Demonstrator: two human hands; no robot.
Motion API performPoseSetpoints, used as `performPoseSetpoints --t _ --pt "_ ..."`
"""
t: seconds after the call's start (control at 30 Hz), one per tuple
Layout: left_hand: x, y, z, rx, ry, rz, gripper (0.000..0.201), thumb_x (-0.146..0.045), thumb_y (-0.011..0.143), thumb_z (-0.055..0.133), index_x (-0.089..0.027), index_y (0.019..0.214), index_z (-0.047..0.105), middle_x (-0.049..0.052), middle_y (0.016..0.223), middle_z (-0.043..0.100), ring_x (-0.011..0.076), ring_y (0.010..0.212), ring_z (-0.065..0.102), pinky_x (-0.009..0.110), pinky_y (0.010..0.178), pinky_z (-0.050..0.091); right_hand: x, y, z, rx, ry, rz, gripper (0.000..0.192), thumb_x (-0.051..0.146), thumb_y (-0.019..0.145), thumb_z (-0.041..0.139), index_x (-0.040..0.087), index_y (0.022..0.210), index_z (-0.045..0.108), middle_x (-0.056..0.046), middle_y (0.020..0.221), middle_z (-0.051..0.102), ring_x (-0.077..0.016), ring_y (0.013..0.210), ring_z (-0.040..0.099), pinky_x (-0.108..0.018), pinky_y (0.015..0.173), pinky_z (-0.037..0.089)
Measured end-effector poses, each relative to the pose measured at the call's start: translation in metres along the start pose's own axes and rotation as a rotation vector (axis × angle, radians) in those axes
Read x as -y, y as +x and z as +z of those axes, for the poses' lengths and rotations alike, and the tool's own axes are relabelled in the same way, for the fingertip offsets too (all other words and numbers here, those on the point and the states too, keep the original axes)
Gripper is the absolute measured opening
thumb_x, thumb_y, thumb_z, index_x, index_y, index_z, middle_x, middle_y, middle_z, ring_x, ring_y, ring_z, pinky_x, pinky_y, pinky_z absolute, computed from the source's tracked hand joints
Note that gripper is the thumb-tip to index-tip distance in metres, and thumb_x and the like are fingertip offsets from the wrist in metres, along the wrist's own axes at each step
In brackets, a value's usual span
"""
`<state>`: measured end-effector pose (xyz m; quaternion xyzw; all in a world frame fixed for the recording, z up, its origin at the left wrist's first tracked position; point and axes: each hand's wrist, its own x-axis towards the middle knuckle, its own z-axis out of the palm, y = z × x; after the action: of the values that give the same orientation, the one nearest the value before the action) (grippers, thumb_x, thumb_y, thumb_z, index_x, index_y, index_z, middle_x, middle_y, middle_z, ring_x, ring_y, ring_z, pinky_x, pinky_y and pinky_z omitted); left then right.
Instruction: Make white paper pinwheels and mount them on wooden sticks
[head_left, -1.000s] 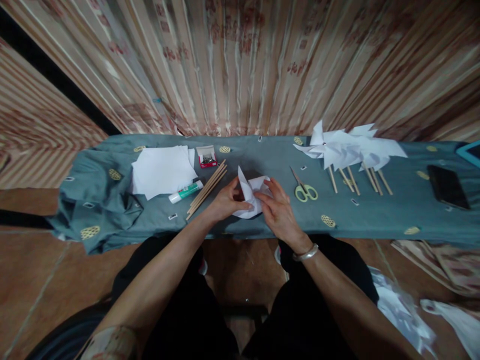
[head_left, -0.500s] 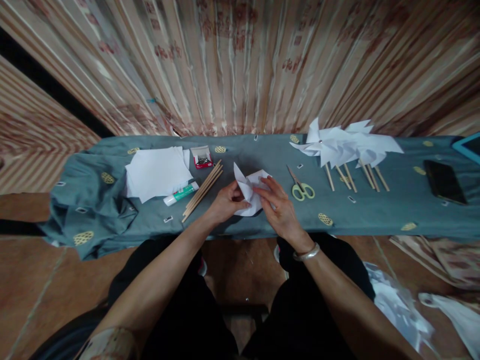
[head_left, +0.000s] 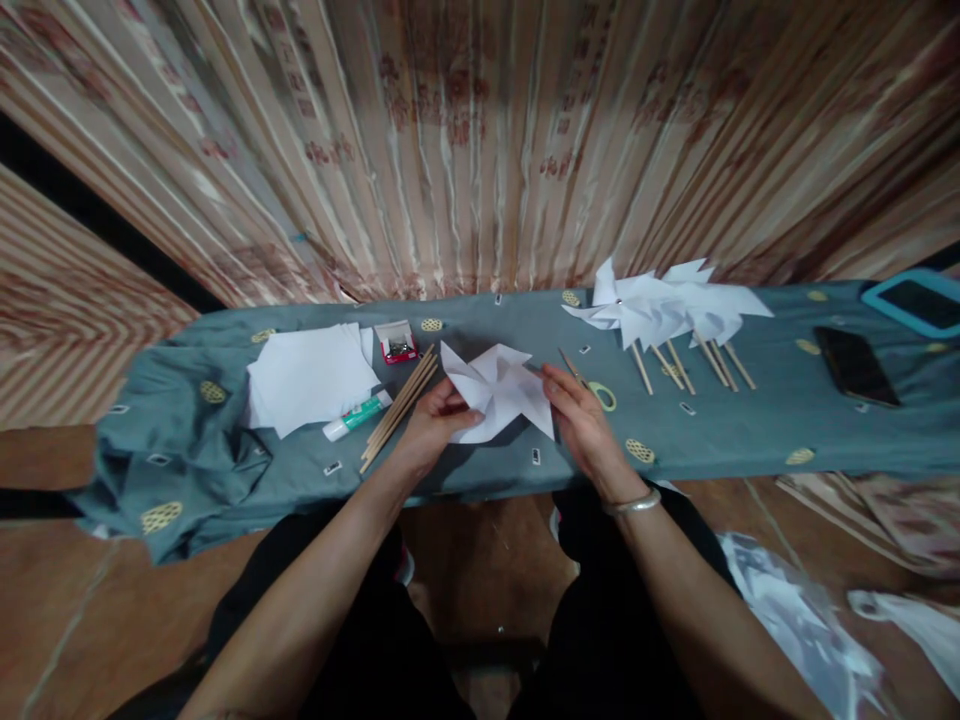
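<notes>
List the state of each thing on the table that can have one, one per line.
folded paper: partly unfolded, held by both hands
left hand: gripping the paper
right hand: pinching the paper's edge
pin box: open
scissors: closed, flat
glue stick: capped, on its side
phone: screen dark

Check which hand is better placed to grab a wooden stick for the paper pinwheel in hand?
Left, probably. The left hand grips the paper pinwheel right beside the loose wooden sticks. The right hand sits on the far side, next to the scissors, with the pinwheel between it and the sticks.
</notes>
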<state>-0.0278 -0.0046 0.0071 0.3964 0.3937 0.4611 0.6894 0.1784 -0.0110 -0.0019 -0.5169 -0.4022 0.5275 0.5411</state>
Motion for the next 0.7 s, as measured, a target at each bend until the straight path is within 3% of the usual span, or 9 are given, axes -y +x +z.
performPoseSetpoints --t 0.13,0.23,0.5,0.7 --pt "0.0 -0.003 0.003 0.028 0.041 -0.002 0.057 -0.018 0.051 0.085 -0.017 0.104 0.064 0.003 0.084 0.077 0.0212 0.073 0.071 0.029 0.068 0.052 0.011 -0.002 0.001 0.146 0.177 0.188 0.055 0.045 0.061 0.085 0.021 0.109 0.07 -0.007 0.101 0.077 -0.0269 0.099 0.071 -0.042 0.094 0.054" --pt "0.002 -0.005 0.004 0.062 0.116 0.031 0.053 -0.017 0.053 0.084 -0.016 0.102 0.064 0.004 0.087 0.077 0.0225 0.08 0.072 0.031 0.075 0.053 0.011 -0.003 0.003 0.183 0.2 0.233 0.063 0.029 0.053 0.091 0.022 0.111 0.068 -0.003 0.094 0.078 -0.0216 0.084 0.073 -0.037 0.086 0.057" --pt "0.001 -0.007 -0.003 0.092 0.376 0.126 0.053 -0.018 0.054 0.085 -0.016 0.103 0.065 0.009 0.101 0.076 0.0274 0.099 0.07 0.042 0.096 0.051 -0.002 0.001 0.003 0.152 0.035 0.137 0.07 0.026 0.053 0.088 0.022 0.118 0.064 -0.002 0.092 0.076 -0.0212 0.08 0.071 -0.037 0.081 0.057" --pt "-0.001 -0.003 -0.004 0.049 0.254 0.079 0.058 -0.024 0.051 0.088 -0.017 0.104 0.067 0.007 0.101 0.076 0.0243 0.091 0.071 0.041 0.09 0.054 -0.002 0.001 0.003 0.15 -0.045 0.039 0.077 0.032 0.054 0.087 0.022 0.125 0.059 -0.004 0.094 0.076 -0.0248 0.083 0.072 -0.042 0.082 0.058"
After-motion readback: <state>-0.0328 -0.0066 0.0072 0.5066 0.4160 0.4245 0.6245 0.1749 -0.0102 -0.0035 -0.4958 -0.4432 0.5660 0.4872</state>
